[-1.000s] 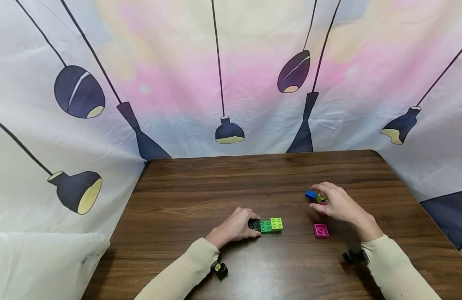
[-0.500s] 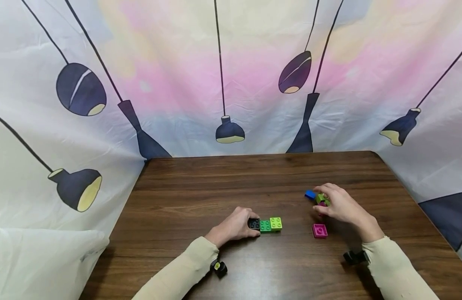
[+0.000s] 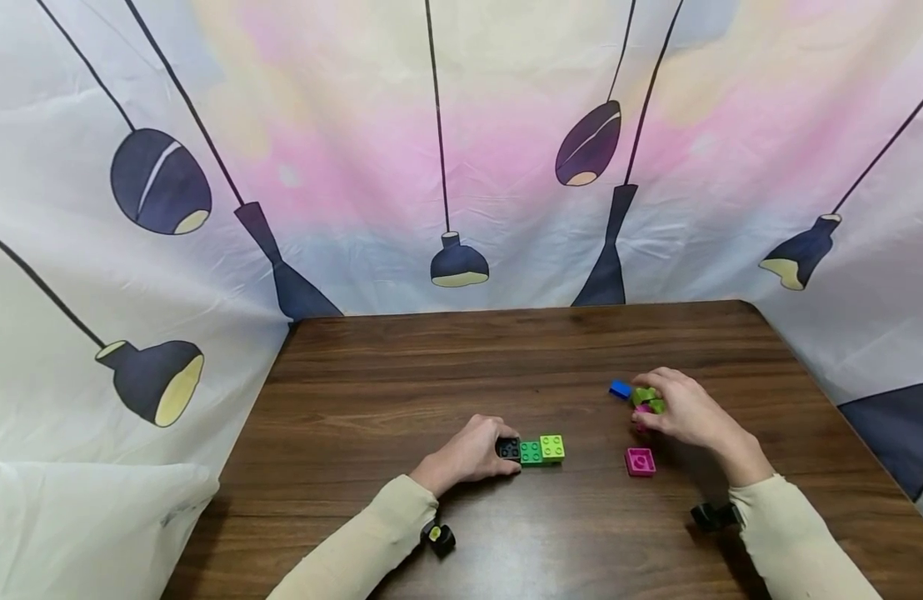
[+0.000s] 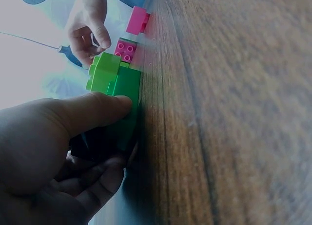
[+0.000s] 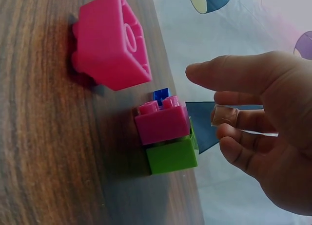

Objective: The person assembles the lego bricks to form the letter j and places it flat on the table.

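Note:
My left hand (image 3: 471,450) grips a black toy building brick (image 3: 509,450) between thumb and fingers. A green brick (image 3: 531,452) and a lime brick (image 3: 552,447) continue the row to its right; in the left wrist view the lime brick (image 4: 104,73) sits higher than the green. My right hand (image 3: 686,408) hovers with bent, parted fingers beside a small cluster of bricks. That cluster has lime bricks (image 3: 645,395) and a pink brick (image 3: 641,417). In the right wrist view a gap separates the fingers from the pink brick (image 5: 162,125), and nothing is between them.
A second pink brick (image 3: 641,462) lies with its hollow underside up, nearer me than the cluster. A small blue brick (image 3: 620,389) is left of the cluster. The wooden table (image 3: 401,367) ends at a printed cloth backdrop (image 3: 371,167).
My right hand has drawn slightly to the right, so more of the lime and pink bricks shows. The left hand keeps its grip in the same place.

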`<state>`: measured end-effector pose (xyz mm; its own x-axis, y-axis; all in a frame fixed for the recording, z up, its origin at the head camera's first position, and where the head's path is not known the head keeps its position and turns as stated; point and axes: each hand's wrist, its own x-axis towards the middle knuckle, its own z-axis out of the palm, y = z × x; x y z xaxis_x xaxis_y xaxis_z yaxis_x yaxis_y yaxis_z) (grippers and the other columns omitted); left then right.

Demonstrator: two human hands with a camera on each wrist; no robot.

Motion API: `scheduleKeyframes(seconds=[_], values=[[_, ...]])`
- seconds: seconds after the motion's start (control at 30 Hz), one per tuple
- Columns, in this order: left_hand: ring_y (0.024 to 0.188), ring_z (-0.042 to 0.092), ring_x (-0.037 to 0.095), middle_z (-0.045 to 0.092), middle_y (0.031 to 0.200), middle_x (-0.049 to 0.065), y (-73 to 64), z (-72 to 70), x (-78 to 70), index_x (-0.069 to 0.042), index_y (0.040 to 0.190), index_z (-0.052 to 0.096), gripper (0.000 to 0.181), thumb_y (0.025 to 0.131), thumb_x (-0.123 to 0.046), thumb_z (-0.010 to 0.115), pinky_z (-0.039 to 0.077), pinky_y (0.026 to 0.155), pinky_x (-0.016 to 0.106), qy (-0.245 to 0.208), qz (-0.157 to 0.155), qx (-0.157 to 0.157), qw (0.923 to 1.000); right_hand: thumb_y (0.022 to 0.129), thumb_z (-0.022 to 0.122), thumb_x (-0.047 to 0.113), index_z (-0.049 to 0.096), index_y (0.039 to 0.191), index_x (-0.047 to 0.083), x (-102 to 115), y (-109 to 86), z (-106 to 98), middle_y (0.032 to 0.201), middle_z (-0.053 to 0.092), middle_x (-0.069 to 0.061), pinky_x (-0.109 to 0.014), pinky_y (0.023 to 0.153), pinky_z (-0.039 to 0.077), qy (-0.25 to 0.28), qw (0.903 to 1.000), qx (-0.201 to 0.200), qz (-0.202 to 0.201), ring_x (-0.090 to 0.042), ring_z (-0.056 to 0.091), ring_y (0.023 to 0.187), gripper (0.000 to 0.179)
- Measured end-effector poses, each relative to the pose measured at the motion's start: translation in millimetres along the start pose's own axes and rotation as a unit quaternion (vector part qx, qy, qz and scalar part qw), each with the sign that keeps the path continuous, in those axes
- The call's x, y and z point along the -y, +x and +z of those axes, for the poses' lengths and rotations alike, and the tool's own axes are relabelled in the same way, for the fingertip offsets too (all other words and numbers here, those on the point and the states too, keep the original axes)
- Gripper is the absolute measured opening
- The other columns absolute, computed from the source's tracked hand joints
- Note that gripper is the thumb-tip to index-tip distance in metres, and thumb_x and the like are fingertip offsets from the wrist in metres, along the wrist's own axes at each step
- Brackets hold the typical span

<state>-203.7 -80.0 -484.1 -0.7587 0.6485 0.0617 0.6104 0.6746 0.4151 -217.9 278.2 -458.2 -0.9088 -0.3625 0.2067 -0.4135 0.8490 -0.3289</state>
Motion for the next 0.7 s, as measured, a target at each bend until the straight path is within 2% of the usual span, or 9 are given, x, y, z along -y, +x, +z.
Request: scheduleKeyframes(seconds=[0.2,0.5,0.7], values=[[0.076,0.054,0.005,0.066,0.089,-0.005,-0.5,0.7,0.1,-0.016,0.104,0.075,0.033,0.076,-0.031,0.083,0.046,0.068,0.017,-0.003,-0.003,-0.002,1.0,0.075,0.083,0.026,0.065,0.115,0.001,-0.3,-1.9,1.6,0.108,0.063,-0.015,-0.053,0.083,0.051,-0.009,1.0,-0.003,0.001,-0.03,0.059,0.095,0.05],[0.073,0.054,0.002,0.065,0.087,-0.004,-1.0,1.9,0.7,-0.014,0.103,0.075,0.032,0.076,-0.029,0.083,0.044,0.065,0.013,-0.002,0.015,-0.008,0.9999,0.074,0.084,0.022,0.066,0.113,0.0,0.2,-4.3,2.1,0.108,0.063,-0.017,-0.052,0.08,0.052,-0.017,0.9998,0.002,0.009,-0.03,0.061,0.093,0.049],[0.072,0.053,0.002,0.064,0.085,-0.005,-0.2,1.6,0.2,-0.014,0.102,0.075,0.032,0.075,-0.029,0.084,0.044,0.064,0.012,-0.002,0.011,-0.011,0.9999,0.074,0.083,0.019,0.067,0.112,0.0,-0.5,-5.1,1.4,0.108,0.063,-0.017,-0.052,0.08,0.052,-0.019,0.9998,0.004,0.004,-0.031,0.062,0.093,0.045]])
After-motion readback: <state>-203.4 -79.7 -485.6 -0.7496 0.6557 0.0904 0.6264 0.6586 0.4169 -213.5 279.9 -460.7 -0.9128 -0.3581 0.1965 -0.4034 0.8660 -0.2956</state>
